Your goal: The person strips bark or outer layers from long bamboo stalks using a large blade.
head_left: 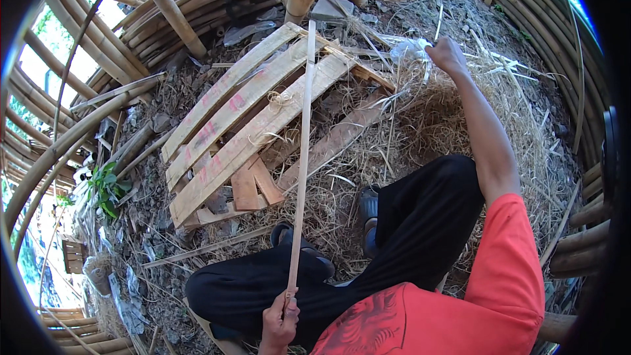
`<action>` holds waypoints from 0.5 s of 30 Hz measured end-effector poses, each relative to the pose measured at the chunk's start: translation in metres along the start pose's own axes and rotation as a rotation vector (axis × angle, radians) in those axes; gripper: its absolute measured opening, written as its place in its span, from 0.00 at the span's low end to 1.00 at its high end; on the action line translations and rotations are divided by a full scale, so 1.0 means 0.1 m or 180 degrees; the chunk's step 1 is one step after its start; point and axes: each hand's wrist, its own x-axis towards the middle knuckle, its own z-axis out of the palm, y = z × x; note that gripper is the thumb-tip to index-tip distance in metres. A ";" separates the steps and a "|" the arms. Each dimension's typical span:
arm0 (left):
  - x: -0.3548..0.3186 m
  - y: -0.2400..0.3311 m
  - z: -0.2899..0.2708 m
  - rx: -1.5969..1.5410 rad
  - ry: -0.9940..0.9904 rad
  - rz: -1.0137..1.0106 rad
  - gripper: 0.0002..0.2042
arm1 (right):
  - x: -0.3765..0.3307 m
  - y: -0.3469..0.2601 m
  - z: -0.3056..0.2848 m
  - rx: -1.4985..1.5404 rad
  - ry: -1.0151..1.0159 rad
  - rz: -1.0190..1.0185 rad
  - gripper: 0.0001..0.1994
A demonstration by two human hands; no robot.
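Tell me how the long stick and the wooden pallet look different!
The stick is one narrow strip; the pallet has several wider boards. The left hand grips the stick's near end, while the pallet rests untouched on the ground. Reddish marks show on the pallet, none on the stick. Both are pale.

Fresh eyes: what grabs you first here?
The bright red shirt, lower right. Next, the long pale strip, its lower end in the left hand, rising mid-picture past the slatted wood panel. The right hand is stretched out upper right, near crumpled plastic.
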 end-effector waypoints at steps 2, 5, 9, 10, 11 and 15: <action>0.00 0.08 -0.05 -0.0234 -0.0097 -0.0181 0.16 | -0.03 0.13 0.02 0.0167 -0.0031 0.0158 0.21; 0.01 0.15 -0.09 -0.0517 -0.0434 -0.0295 0.15 | -0.05 0.21 0.01 0.0652 -0.0339 -0.0141 0.20; 0.12 0.35 0.00 -0.0416 -0.0808 -0.0211 0.14 | -0.17 0.00 -0.09 0.0946 0.0053 -0.1308 0.18; 0.16 0.38 0.03 -0.0404 -0.0913 -0.0151 0.14 | -0.22 -0.07 -0.12 0.0940 0.0035 -0.1350 0.18; 0.19 0.43 0.04 -0.0147 -0.0888 0.0089 0.14 | -0.29 -0.12 -0.15 0.1231 0.0383 -0.1493 0.18; 0.35 0.55 -0.10 -0.0094 -0.0880 0.0111 0.15 | -0.84 -0.59 -0.63 0.1434 0.0126 -0.1597 0.16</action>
